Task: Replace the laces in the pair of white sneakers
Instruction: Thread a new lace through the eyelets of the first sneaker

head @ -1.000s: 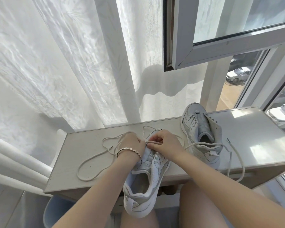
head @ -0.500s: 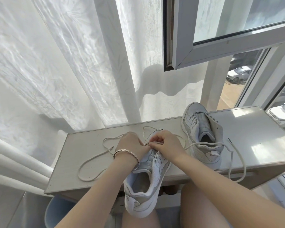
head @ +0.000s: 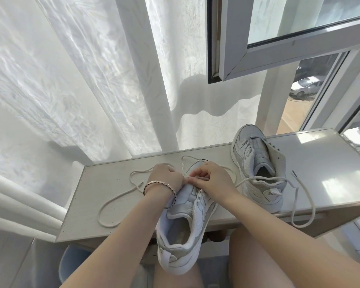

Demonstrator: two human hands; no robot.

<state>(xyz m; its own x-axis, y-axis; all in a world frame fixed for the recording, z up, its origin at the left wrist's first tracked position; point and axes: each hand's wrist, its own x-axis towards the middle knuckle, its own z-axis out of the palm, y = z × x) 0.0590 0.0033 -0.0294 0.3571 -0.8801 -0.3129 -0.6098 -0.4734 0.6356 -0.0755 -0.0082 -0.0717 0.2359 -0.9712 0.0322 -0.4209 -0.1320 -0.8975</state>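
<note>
The near sneaker [head: 185, 231] lies with its long axis running almost straight away from the person. Its heel hangs over the near edge of the surface [head: 96, 183] above the lap. Its toe points away toward the curtain, leaning slightly right, and is hidden under both hands. The eyelet rows therefore sit directly below the fingers, at the far end of the upper, and each next eyelet lies back toward the person along that axis.

The right hand [head: 212, 181] is over the lacing and pinches the lace [head: 112, 202] between thumb and forefinger, just where the two hands meet. The left hand [head: 166, 179] touches it from the other side, fingers curled down at the front of the upper. They are covered by the back of the hand, so it cannot be told whether they hold lace or eyelet edge.

The slack trails left from the hands in loose loops across the surface, and its dark tip lies near the left wrist. The judgement is that the threading sits at the toe end, with most rows still to do.

The far sneaker [head: 256, 163] stands to the right, toe also pointing away, well apart from both hands and nearer the right one.
</note>
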